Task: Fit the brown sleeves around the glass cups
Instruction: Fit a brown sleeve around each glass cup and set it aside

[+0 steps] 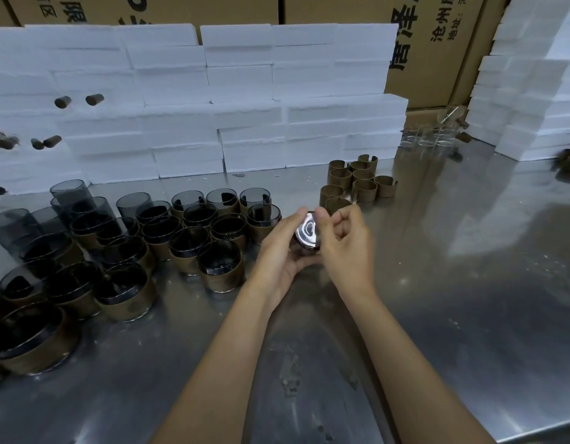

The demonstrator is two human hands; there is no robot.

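Both hands hold one glass cup (306, 232) above the middle of the steel table, its shiny base turned toward me. My left hand (282, 251) cups it from below and the left. My right hand (344, 238) pinches its right edge with thumb and fingers. Whether a sleeve is on it is hidden by the hands. A cluster of empty brown sleeves (354, 184) stands just behind my hands. Several dark cups with brown sleeves (213, 241) fill the left side, and a few bare smoky cups (70, 193) stand at the far left.
White foam blocks (213, 100) are stacked in a wall along the back and at the right (533, 91), with cardboard boxes (437, 49) behind. Clear glasses (427, 137) stand at the back right. The steel table (453, 299) stretches to the right and front.
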